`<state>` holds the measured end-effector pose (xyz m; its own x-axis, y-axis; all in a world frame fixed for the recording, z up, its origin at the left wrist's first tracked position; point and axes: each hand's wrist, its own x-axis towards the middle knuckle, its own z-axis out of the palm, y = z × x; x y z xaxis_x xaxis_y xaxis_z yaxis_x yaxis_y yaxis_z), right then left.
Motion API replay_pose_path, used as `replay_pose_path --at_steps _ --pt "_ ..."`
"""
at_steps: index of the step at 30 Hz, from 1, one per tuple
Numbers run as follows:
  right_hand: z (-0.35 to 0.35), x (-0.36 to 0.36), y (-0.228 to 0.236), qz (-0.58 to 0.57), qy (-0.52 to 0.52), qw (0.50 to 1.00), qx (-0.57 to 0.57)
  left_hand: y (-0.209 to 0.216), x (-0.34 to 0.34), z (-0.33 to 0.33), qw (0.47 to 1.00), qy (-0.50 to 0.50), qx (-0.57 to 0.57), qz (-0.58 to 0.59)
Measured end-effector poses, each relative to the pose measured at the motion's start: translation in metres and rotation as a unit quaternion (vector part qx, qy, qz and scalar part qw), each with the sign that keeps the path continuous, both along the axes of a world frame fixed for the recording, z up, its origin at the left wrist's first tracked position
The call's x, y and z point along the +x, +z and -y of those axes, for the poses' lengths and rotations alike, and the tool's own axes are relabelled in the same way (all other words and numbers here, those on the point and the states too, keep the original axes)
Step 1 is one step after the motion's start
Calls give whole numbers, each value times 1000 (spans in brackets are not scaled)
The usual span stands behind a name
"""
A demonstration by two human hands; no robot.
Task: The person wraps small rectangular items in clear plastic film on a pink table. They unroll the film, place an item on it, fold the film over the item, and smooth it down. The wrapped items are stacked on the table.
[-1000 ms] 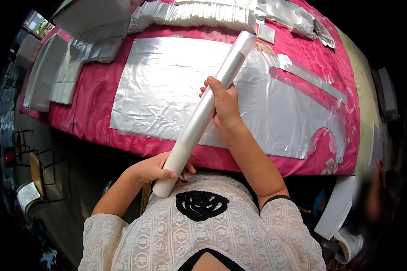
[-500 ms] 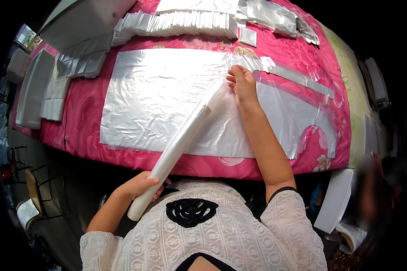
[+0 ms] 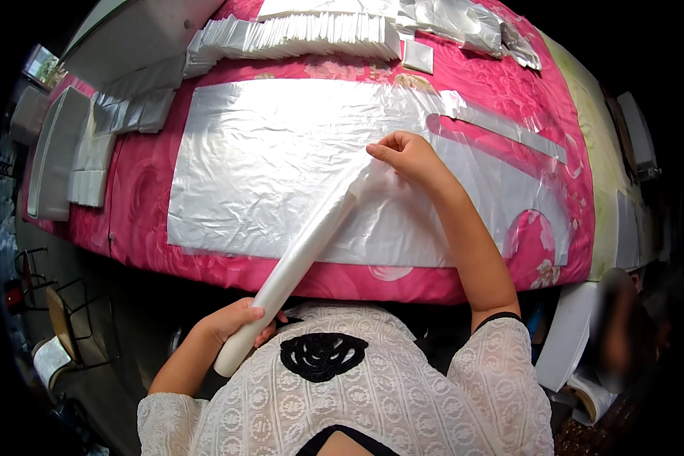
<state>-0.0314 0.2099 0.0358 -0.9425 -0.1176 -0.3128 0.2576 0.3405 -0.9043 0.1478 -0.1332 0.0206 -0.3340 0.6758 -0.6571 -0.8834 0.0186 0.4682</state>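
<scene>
A long roll of thin white plastic [image 3: 296, 262] slants from my waist up over the table. My left hand [image 3: 235, 319] is wrapped round its near end, thumb on top. At the far end my right hand [image 3: 408, 157] is closed in a pinch on the thin plastic there. Beneath the roll, large white plastic carrier bags [image 3: 243, 152] lie flat and wrinkled, their handle strips [image 3: 501, 128] pointing right. A curved cut-out between the handles lets the pink cloth show through.
A pink flowered cloth [image 3: 148, 220] covers the table. A long row of folded white packets [image 3: 296, 39] stands at the back, with more folded packets [image 3: 90, 171] at left near a white box [image 3: 57, 152]. Crumpled plastic [image 3: 463, 26] lies back right. A chair [image 3: 57, 327] stands lower left.
My right hand has come down toward me and turned, its fingers now pinching the plastic at the roll's far end. My left hand keeps its hold, almost unmoved.
</scene>
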Motion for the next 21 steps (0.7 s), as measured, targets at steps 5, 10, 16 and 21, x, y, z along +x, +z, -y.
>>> replay_pose_path --at_steps 5,10,16,21 --pt "-2 0 -4 66 79 993 -56 1 -1 -2 1000 -6 4 0" --pt "-16 -5 -4 26 50 997 -59 0 -3 -1 999 -39 19 -28" --pt "-108 -44 -17 -93 -100 983 119 4 -11 20 996 -86 -24 -5" --pt "-185 -52 2 -111 -187 931 292 24 -21 29 965 -222 -100 -102"
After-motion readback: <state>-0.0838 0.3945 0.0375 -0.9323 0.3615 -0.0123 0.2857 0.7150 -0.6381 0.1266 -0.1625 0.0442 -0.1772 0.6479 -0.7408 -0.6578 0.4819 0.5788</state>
